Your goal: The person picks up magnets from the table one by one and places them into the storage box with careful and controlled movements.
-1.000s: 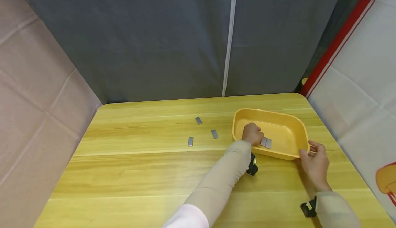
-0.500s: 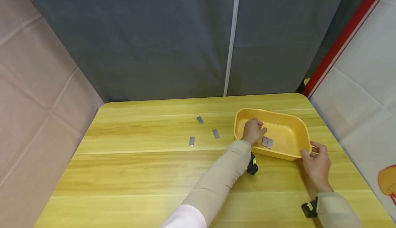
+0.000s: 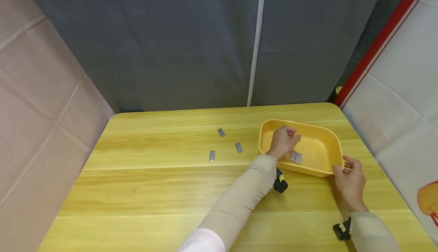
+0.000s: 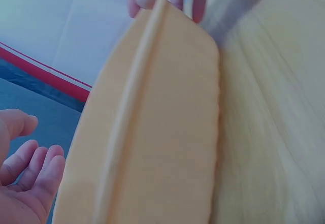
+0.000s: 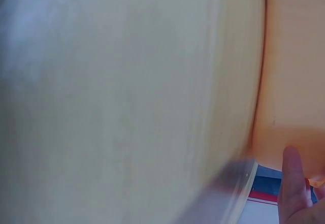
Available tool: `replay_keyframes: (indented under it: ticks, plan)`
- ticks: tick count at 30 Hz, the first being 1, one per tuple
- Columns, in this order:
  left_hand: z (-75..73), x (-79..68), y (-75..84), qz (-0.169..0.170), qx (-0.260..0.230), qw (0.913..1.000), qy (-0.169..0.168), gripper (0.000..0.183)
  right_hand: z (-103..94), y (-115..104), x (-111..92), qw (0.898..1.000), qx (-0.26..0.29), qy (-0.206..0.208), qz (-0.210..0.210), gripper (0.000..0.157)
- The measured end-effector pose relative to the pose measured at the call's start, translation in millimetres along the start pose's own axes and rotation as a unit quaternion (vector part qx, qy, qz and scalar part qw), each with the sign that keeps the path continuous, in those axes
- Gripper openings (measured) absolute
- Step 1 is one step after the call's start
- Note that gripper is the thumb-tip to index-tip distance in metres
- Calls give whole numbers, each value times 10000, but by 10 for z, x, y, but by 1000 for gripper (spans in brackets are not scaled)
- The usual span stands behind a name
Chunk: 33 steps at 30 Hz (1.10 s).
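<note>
Near Side Blocked, Way Down from Above on the Right

The left half of the yellow tub (image 3: 315, 145) is being taken up by the left hand (image 3: 283, 142), the approach from the front being cut across by the left sleeve (image 3: 234, 203). The near right corner is being blocked by the right hand (image 3: 350, 179). Passage from above is being left into the right half, beside two gray pieces (image 3: 299, 158) (flat and low). A broad route is being offered across the table (image 3: 137, 198) on the left, past three small gray pieces (image 3: 238, 148); the back is being closed off by a dark curtain (image 3: 164, 50).
</note>
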State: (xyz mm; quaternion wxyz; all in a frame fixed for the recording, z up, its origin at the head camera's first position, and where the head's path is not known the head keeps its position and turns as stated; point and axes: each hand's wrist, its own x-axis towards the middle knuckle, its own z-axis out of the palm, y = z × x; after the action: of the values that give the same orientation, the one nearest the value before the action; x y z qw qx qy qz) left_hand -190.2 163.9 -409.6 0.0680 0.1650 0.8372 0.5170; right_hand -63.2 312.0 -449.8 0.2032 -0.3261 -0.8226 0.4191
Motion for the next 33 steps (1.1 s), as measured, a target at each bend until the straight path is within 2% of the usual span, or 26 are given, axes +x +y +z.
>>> replay_keyframes:
  ticks: [5, 9, 15, 21, 33]
  plan:
    - [-81, 4, 65, 174, -316, 9993, 13, 19, 5, 8, 12, 10000, -38, 6, -27, 43]
    - [-166, 9, 87, 423, -305, 9986, -25, 22, 13, 13, 15, 10000, -61, 54, -49, 43]
    - [-326, 9, 32, 627, -180, 9978, -72, 25, 18, -4, 9, 10000, 10, -14, -31, 43]
    - [-452, 14, -29, 839, -320, 9959, 107, 25, 6, -6, 19, 10000, 29, 12, -50, 43]
    - [-575, -36, -146, 810, -630, 9935, 489, 22, 2, 0, 26, 10000, 16, 53, -26, 43]
